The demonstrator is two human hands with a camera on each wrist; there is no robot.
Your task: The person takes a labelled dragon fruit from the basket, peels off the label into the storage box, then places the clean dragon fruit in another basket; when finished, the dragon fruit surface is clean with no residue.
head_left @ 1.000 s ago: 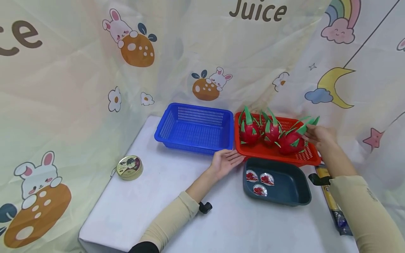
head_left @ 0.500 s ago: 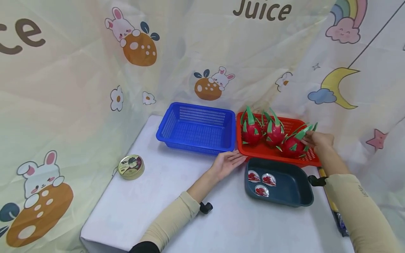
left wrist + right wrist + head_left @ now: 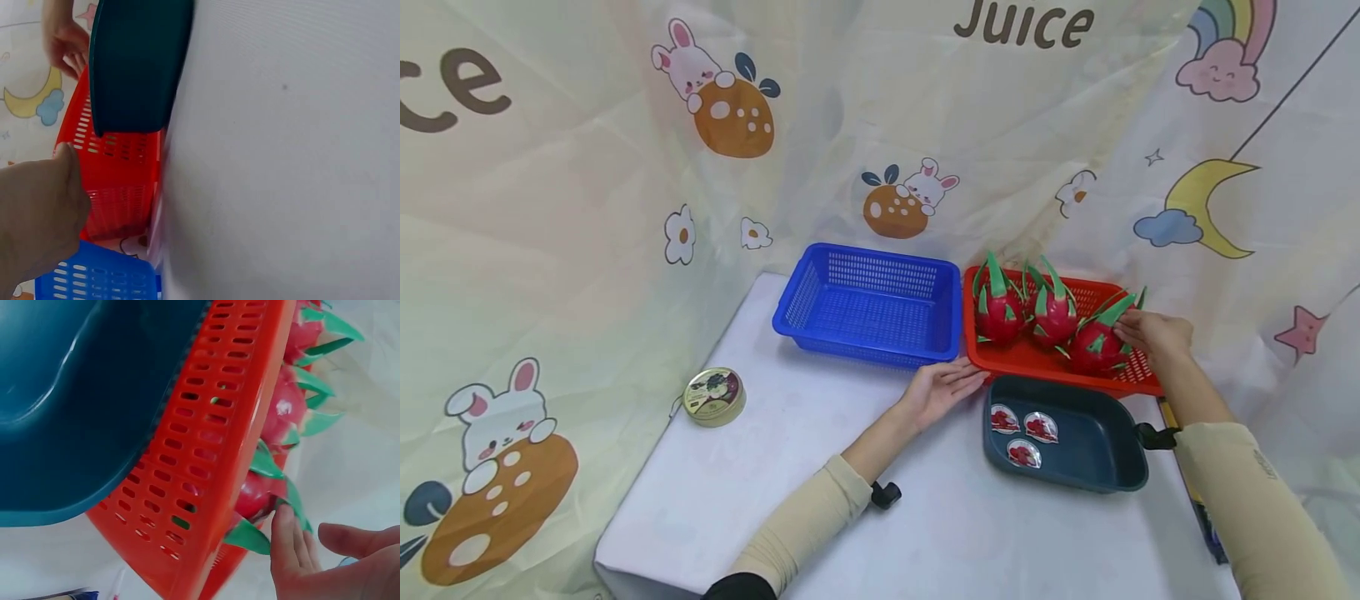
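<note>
In the head view three dragon fruits with green leaf tips stand in a red basket (image 3: 1022, 360). My right hand (image 3: 1156, 335) is at the rightmost dragon fruit (image 3: 1093, 348). In the right wrist view its straight fingers (image 3: 286, 540) touch that fruit's side, and the thumb stands apart. The left hand (image 3: 936, 390) lies palm up at the basket's front left corner, fingers extended against the rim. The middle dragon fruit (image 3: 1054, 319) and the left dragon fruit (image 3: 1000, 317) sit close together.
A blue basket (image 3: 865, 348) stands left of the red one. In front is a dark teal tray (image 3: 1093, 446) bearing three round stickers. A round gold tin (image 3: 713, 397) sits near the table's left edge. A yellow and dark packet (image 3: 1210, 529) lies partly behind the right arm.
The rightmost dragon fruit has shifted slightly and stands a little more upright. My right hand has followed it, relaxing off its leaf tips. The left hand has stayed by the rim.
</note>
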